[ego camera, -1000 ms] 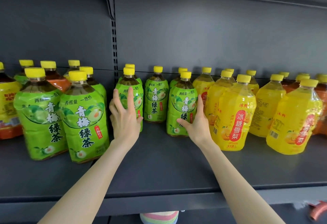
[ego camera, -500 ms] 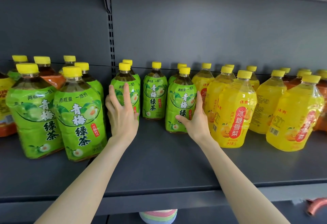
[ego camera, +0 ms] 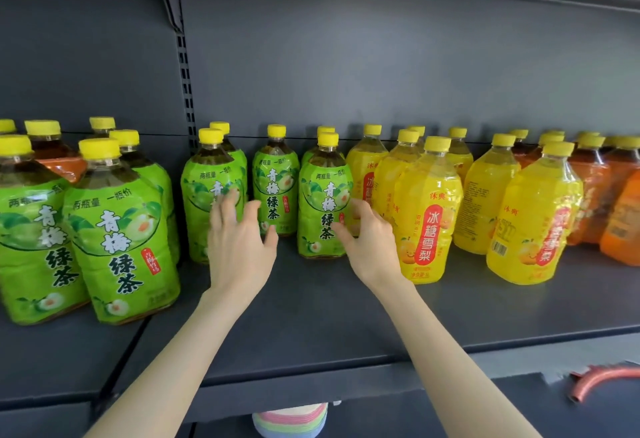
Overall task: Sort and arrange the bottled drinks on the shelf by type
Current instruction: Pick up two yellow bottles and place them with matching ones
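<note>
Now, on the head camera, both bare arms reach up to the dark grey shelf [ego camera: 346, 320]. The left hand [ego camera: 239, 243] is spread wide with its fingers blurred, right in front of a green tea bottle [ego camera: 207, 195] at the left of the middle group. I can't make out whether it touches.

The right hand [ego camera: 372, 243] is loosely curled at the right flank of the front green bottle [ego camera: 323, 202]. Its thumb lies across the label and its fingers are tucked between that bottle and the yellow pear-drink bottles [ego camera: 429, 216]. I can't tell if it really grips.

Every bottle stands upright with a yellow cap. More green bottles [ego camera: 117, 230] front the far left, and orange-labelled bottles [ego camera: 588, 195] crowd the far right. Below the shelf sit a striped object [ego camera: 291, 418] and a curved orange hose [ego camera: 602, 377].
</note>
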The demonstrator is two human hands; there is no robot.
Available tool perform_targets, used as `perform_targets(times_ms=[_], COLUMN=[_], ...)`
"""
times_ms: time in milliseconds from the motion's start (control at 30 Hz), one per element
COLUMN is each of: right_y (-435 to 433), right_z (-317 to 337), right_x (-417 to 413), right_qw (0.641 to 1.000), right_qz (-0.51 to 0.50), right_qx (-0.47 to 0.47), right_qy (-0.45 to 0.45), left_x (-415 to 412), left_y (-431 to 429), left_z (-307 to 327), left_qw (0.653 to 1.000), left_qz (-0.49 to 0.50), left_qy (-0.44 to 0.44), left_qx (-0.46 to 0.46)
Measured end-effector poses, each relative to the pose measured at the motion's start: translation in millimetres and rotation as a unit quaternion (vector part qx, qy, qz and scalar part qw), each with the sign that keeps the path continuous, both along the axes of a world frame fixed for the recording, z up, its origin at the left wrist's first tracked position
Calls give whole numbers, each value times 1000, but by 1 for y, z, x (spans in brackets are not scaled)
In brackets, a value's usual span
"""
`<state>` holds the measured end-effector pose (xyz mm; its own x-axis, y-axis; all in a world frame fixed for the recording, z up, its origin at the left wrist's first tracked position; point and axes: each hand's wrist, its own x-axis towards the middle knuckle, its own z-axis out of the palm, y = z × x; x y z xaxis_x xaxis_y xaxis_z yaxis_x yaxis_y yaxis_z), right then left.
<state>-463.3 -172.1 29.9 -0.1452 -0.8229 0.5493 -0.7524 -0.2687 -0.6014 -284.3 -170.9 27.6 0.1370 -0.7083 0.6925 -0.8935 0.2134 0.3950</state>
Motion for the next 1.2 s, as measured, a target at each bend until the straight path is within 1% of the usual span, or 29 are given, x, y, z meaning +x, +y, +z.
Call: perform_targets(times_ms=[167, 300, 400, 500, 567, 633, 700, 767, 833, 867, 900, 967, 1000, 1033, 1067, 1133, 1200], right_y=[36, 49, 47, 37, 30, 26, 24, 21, 16, 14, 12, 8, 7, 5, 3, 1, -1], right_z=[21, 25, 22, 14, 8, 6, 6, 5, 2, 0, -2, -4, -4, -6, -8, -11, -13], right_x=[-35, -86, -129, -160, -172, -179, -181, -184, -188, -190, -191, -191, -190, -189, -188, -187, -185], right_qw=[993, 989, 991, 995, 994, 986, 968, 951, 945, 945, 947, 954, 959, 964, 967, 973, 977], right_qz=[-11, -34, -23, 18, 68, 133, 198, 235, 231, 222, 212, 189, 177, 165, 155, 134, 115], right_qx=[-113, -141, -130, -85, -39, 11, 52, 66, 61, 54, 47, 31, 25, 19, 15, 8, 4], right_qy=[-19, -33, -35, -50, -71, -101, -146, -192, -224, -234, -238, -229, -218, -209, -200, -187, -180], left_x=[-58, -112, -152, -181, -192, -197, -201, -206, -208, -209, -209, -207, -207, -207, -208, -211, -211], left_y=[16, 23, 22, 18, 18, 19, 20, 20, 16, 13, 8, -5, -11, -18, -25, -37, -45], left_z=[11, 9, 6, -1, -7, -12, -12, -11, -11, -12, -12, -9, -5, -2, 1, 2, 1], left_qw=[989, 967, 945, 919, 910, 919, 924, 918, 902, 898, 904, 940, 952, 959, 962, 960, 954], left_qz=[-122, -208, -256, -283, -279, -257, -245, -268, -312, -320, -310, -217, -170, -142, -135, -153, -164], left_qy=[75, 143, 200, 246, 273, 276, 275, 266, 259, 260, 263, 259, 252, 244, 237, 227, 235], left_qx=[-26, -24, 36, 120, 140, 117, 104, 121, 150, 152, 134, 53, 20, 8, 20, 67, 88])
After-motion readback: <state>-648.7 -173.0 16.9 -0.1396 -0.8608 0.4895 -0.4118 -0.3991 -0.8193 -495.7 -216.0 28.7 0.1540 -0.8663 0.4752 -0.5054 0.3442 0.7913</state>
